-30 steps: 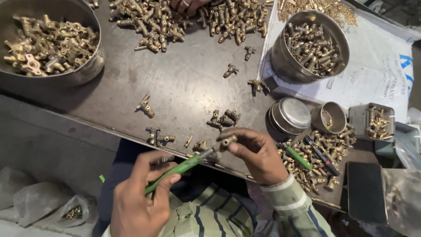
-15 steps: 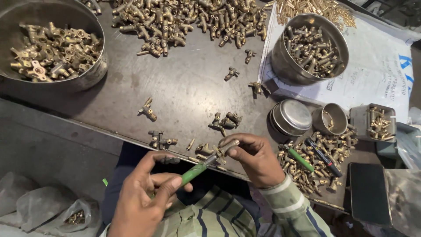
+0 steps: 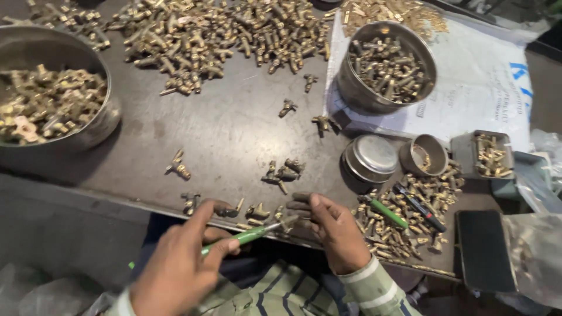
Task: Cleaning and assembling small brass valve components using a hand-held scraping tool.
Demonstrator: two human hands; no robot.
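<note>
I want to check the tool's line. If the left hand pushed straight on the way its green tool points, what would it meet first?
The left hand aims the green-handled tool up and right; its tip already meets the small brass fitting pinched in the right hand. Depth looks close, not certain.

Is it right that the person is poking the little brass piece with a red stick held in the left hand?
Not quite. The stick is green, not red, as the head view shows. The left hand does hold it, and its tip meets the little brass piece pinched in the right hand.
</note>
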